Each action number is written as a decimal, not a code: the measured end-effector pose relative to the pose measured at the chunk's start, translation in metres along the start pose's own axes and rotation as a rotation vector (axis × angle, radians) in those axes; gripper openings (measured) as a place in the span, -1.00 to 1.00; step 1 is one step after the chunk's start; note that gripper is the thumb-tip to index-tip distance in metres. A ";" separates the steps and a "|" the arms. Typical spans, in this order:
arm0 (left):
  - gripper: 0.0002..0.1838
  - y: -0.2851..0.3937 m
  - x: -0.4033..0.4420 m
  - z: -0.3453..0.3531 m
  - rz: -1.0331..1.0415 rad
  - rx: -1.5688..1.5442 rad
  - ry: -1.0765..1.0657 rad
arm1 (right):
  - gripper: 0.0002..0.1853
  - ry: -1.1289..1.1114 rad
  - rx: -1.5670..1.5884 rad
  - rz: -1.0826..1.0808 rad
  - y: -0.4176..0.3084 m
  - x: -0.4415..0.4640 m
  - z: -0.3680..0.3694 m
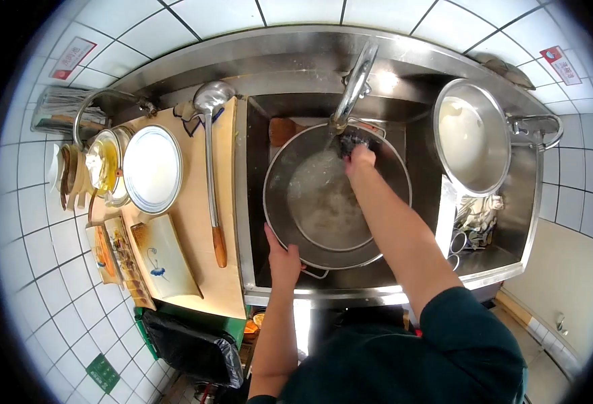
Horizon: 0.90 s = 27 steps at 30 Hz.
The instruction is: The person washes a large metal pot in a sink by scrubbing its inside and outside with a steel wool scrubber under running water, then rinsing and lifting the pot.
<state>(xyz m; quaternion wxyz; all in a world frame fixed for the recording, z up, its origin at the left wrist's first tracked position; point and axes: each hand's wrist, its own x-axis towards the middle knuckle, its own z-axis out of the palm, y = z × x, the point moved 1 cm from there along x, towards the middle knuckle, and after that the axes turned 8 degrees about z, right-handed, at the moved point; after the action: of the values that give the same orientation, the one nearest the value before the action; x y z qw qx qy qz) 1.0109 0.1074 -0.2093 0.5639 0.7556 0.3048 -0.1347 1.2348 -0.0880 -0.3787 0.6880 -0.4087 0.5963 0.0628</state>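
Note:
A large metal pot [279,205] with cloudy water in its bottom sits in the sink [259,114]. My left hand [283,266] grips the pot's near-left rim, close to a wire handle. At the far right inside of the pot, my right hand [360,160] is closed on a dark scouring pad [350,139], pressed near the wall. Directly above stands the faucet [354,91], its spout over the pot's far rim. My right fingers are partly hidden by the hand and pad.
Left of the sink, a wooden board [195,175] bears a long-handled ladle [211,168], a white plate [152,168] and rectangular dishes [166,256]. At right, a steel bowl [473,138] sits over a second basin with utensils [471,225]. A wooden-looking tool [283,131] lies behind the pot.

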 end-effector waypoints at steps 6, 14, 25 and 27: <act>-0.09 0.006 0.010 0.001 0.023 -0.022 -0.008 | -0.69 -0.543 -0.954 -0.256 0.076 -0.071 0.061; -0.17 0.044 0.000 -0.005 0.064 -0.129 0.081 | -0.73 -0.193 0.191 0.047 -0.025 -0.011 0.082; -0.27 0.068 0.010 -0.001 0.142 -0.142 0.105 | -0.58 -1.056 -1.465 -0.017 0.071 -0.128 0.021; -0.30 0.083 0.003 0.003 0.143 -0.151 0.134 | -0.58 -1.050 -1.628 -0.158 0.059 -0.122 0.013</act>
<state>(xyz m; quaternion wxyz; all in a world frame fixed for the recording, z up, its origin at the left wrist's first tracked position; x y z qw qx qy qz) 1.0648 0.0906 -0.1484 0.6056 0.7382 0.2966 -0.0200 1.1764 0.0078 -0.3014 0.3757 -0.7184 -0.0417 0.5839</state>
